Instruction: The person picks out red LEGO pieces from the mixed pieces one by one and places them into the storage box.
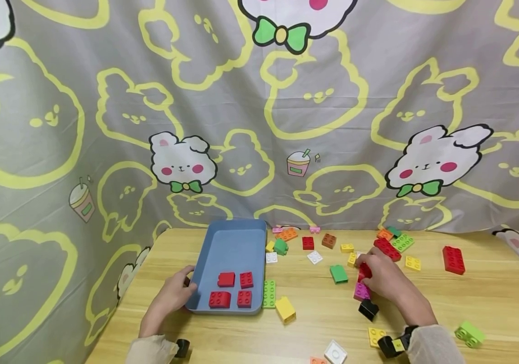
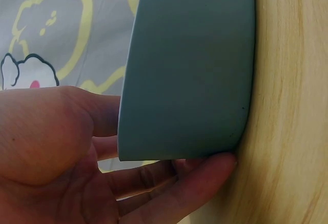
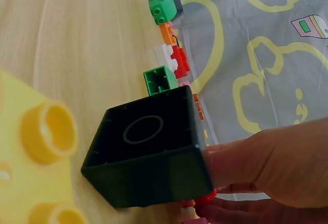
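A blue-grey tray (image 1: 223,242) lies on the left of the table with several red toy bricks (image 1: 226,279) in its near half. My left hand (image 1: 178,289) holds the tray at its near left side; in the left wrist view its fingers curl about the tray's wall (image 2: 189,70). On the right, my right hand (image 1: 381,273) grips a red brick (image 1: 363,272), which its fingers partly cover. Just nearer to me are a magenta brick (image 1: 361,291) and a black brick (image 1: 369,309). In the right wrist view the black brick (image 3: 148,142) hides much of the fingertips.
Loose bricks lie about the table: a green one (image 1: 339,274), a yellow one (image 1: 286,309), a long red one (image 1: 387,249) and another red one (image 1: 453,260) at the far right. A light green brick (image 1: 268,294) lies beside the tray. A patterned curtain (image 1: 250,126) hangs behind.
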Available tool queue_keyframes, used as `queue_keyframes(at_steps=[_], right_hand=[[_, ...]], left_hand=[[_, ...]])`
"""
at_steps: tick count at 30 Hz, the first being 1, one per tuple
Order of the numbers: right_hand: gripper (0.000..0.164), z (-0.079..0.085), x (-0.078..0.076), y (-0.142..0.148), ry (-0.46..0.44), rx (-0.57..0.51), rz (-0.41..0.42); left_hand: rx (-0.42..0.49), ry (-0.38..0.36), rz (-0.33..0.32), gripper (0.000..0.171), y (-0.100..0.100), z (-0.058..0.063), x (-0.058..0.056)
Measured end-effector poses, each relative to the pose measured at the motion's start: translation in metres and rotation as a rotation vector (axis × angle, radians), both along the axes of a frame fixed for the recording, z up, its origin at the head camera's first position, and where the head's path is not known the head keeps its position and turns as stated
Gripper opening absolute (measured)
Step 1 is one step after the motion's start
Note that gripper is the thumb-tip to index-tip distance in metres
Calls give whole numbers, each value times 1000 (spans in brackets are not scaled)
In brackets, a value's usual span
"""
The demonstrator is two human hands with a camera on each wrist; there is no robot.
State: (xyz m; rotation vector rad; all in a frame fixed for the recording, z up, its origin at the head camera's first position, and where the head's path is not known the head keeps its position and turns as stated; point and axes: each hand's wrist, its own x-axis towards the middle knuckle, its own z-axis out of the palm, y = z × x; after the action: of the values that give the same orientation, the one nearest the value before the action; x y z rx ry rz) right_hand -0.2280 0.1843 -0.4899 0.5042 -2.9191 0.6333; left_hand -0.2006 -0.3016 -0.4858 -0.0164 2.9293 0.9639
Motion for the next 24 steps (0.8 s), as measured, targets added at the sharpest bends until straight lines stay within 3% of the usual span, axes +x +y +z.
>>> queue_keyframes(at_steps=[15, 24], right_hand=[[31, -1, 2, -1, 14, 36, -57], [37, 7, 1, 1, 8, -1, -62]], left_hand=[[5, 10, -7, 48, 1, -1, 0], [8, 11, -8, 48, 0, 1, 1]])
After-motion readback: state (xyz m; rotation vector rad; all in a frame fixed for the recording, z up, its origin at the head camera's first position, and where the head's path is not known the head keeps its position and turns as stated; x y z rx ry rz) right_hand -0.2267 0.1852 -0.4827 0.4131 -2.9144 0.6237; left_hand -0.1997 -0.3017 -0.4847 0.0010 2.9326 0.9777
